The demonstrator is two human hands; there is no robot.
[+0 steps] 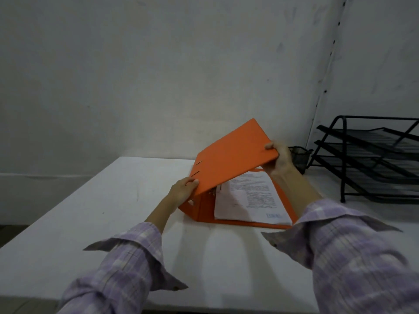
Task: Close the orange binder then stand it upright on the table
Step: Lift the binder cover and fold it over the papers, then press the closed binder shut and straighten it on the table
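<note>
White table (113,211), both hands' grip on half-open orange binder (233,155) cover; page print illegible.

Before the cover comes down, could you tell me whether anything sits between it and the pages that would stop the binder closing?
Nothing visible does. The left hand and right hand hold the raised cover by its edges, and only the flat pages lie under it. The metal rings near the spine are partly hidden, so I cannot tell if they are latched.
</note>
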